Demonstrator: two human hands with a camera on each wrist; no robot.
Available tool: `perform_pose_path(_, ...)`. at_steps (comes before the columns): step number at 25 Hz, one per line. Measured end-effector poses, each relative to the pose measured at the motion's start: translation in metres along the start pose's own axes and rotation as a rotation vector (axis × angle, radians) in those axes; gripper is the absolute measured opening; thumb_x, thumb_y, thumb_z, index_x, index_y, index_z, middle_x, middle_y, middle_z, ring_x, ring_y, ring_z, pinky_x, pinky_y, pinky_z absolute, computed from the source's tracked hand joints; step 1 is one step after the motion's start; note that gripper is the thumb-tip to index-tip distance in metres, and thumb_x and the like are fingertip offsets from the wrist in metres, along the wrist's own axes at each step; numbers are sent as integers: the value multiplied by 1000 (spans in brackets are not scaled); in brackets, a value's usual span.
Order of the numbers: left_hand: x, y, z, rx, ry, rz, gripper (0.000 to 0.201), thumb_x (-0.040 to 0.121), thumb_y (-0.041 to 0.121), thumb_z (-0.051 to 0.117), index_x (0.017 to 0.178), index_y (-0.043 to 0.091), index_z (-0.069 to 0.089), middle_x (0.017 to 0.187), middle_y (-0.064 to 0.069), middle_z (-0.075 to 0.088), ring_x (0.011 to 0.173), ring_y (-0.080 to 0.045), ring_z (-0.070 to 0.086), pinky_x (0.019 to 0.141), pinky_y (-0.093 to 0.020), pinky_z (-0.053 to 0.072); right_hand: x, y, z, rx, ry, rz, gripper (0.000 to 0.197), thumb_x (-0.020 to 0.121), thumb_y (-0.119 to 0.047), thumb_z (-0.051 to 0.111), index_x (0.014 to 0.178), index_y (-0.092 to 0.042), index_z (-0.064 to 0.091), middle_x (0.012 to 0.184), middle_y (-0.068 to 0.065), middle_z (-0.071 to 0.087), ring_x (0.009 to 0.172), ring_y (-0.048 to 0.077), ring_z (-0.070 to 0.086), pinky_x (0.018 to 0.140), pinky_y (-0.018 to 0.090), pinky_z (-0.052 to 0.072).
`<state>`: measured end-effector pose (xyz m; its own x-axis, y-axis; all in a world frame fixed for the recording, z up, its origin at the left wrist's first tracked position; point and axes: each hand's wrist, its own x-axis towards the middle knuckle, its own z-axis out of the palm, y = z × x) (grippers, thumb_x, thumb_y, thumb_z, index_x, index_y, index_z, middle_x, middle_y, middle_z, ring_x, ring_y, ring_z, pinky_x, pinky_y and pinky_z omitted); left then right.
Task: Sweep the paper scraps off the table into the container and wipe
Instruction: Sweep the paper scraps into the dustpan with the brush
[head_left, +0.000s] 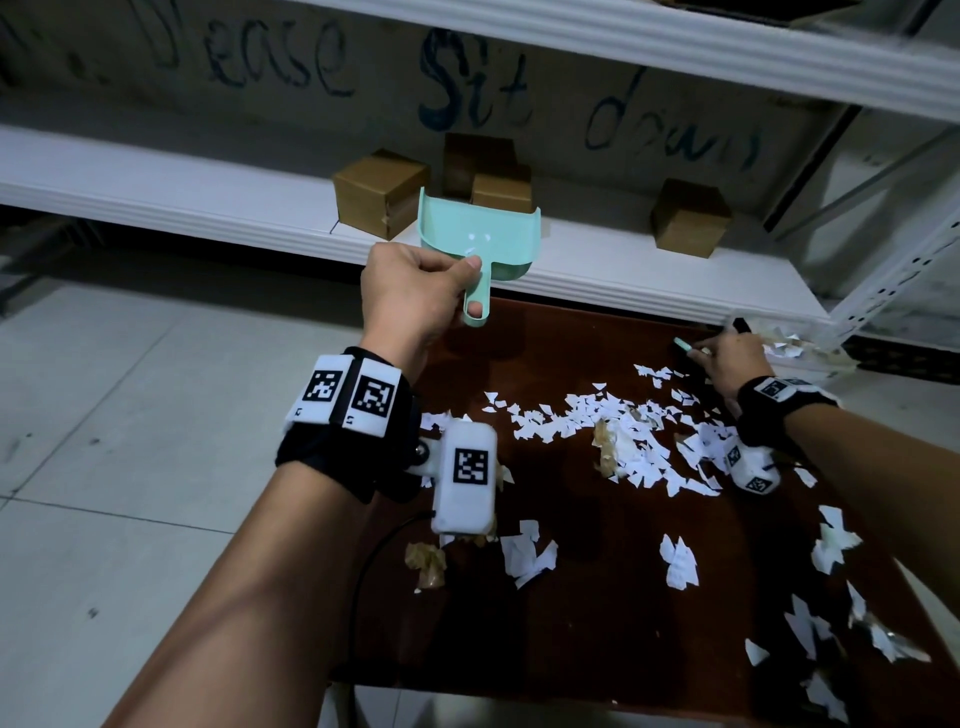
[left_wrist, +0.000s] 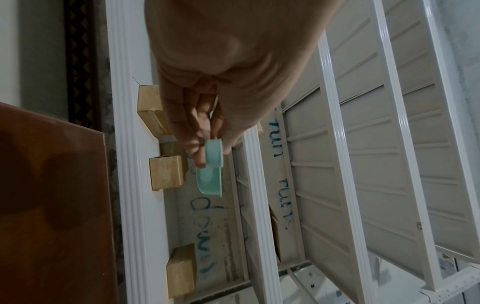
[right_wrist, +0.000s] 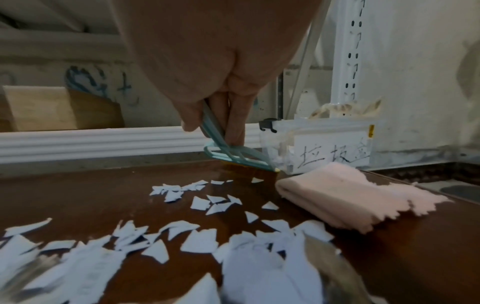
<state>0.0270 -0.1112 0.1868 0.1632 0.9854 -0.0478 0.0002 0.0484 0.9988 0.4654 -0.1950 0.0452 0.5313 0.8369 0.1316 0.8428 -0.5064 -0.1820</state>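
My left hand (head_left: 441, 280) grips the handle of a mint-green dustpan (head_left: 478, 234) and holds it up in the air past the table's far left corner, scoop facing me. The left wrist view shows my fingers (left_wrist: 200, 131) curled round the dustpan's handle (left_wrist: 214, 152). At the far right of the dark brown table (head_left: 597, 634), my right hand (head_left: 714, 353) holds a small mint brush (right_wrist: 233, 154) with its bristles down on the wood. White paper scraps (head_left: 597, 421) lie scattered across the table. A clear labelled container (right_wrist: 335, 148) holding scraps stands just beyond the brush.
A folded pink cloth (right_wrist: 350, 195) lies on the table next to the container. Brown crumpled bits (head_left: 426, 564) sit among the scraps. Behind the table runs a white metal shelf (head_left: 208, 208) with several cardboard boxes (head_left: 379, 192). Tiled floor lies to the left.
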Motion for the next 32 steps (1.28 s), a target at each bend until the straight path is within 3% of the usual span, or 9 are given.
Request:
perform_pose_path(3, 2, 0, 2, -3, 4, -2, 16, 88, 13, 79, 87, -3, 78, 90, -15, 77, 55, -18, 70, 57, -31, 60, -3, -10, -7, 31, -32, -27, 37, 100, -36, 64, 95, -3, 80, 87, 22, 74, 99, 41, 64, 94, 52, 51)
perform_pose_path(6, 1, 0, 3, -7, -2, -1, 16, 88, 12, 80, 89, -4, 78, 92, -15, 76, 58, -19, 71, 61, -34, 63, -13, -25, -20, 71, -71, -64, 37, 102, -37, 61, 96, -6, 80, 87, 17, 76, 78, 29, 66, 80, 40, 52)
perform_pose_path(10, -3, 0, 8, -6, -2, 12, 15, 87, 11, 80, 88, -4, 78, 87, -14, 76, 54, -16, 69, 57, -30, 60, -43, -50, -33, 128, -146, -115, 34, 102, -38, 59, 101, -12, 79, 89, 7, 76, 75, 18, 66, 79, 37, 54)
perform_pose_path(13, -8, 0, 11, 34, 3, 38, 14, 87, 14, 81, 81, 2, 79, 75, -11, 74, 47, -14, 65, 54, -26, 55, -70, -58, -33, 124, -264, -207, 34, 102, -41, 59, 100, -15, 79, 71, 3, 72, 51, 10, 57, 51, 23, 47)
perform_pose_path(15, -11, -1, 13, 42, -10, 43, 14, 86, 16, 82, 80, 3, 80, 74, -11, 75, 48, -14, 65, 55, -25, 54, -90, -60, -30, 105, -313, -261, 33, 100, -46, 60, 100, -20, 81, 63, 2, 70, 43, 10, 49, 43, 16, 36)
perform_pose_path(20, -16, -4, 15, 114, -7, 57, 15, 85, 22, 83, 83, 7, 82, 75, -7, 77, 53, -11, 66, 54, -22, 52, -141, -73, -34, 73, -379, -414, 32, 100, -45, 62, 110, -21, 81, 85, -4, 79, 59, -1, 65, 58, 9, 43)
perform_pose_path(23, -17, -3, 16, 100, -24, 35, 14, 84, 22, 83, 83, 8, 81, 79, -8, 77, 61, -17, 69, 61, -29, 58, -151, -75, -39, 6, -380, -467, 36, 101, -45, 60, 116, -19, 78, 98, 1, 81, 70, 1, 68, 76, 21, 51)
perform_pose_path(28, -18, -3, 15, 131, -14, 37, 14, 85, 21, 83, 86, 8, 81, 80, -5, 77, 59, -11, 68, 52, -20, 51, -125, -71, -63, 36, -209, -383, 33, 104, -34, 58, 122, -11, 74, 85, 0, 75, 60, 9, 60, 61, 21, 48)
perform_pose_path(32, -12, -3, 16, 64, -10, 29, 14, 85, 17, 83, 81, 4, 80, 78, -12, 75, 46, -11, 63, 51, -22, 51, -88, -54, -60, 76, -1, -262, 30, 104, -30, 58, 116, -10, 77, 102, 11, 79, 86, 25, 72, 96, 42, 53)
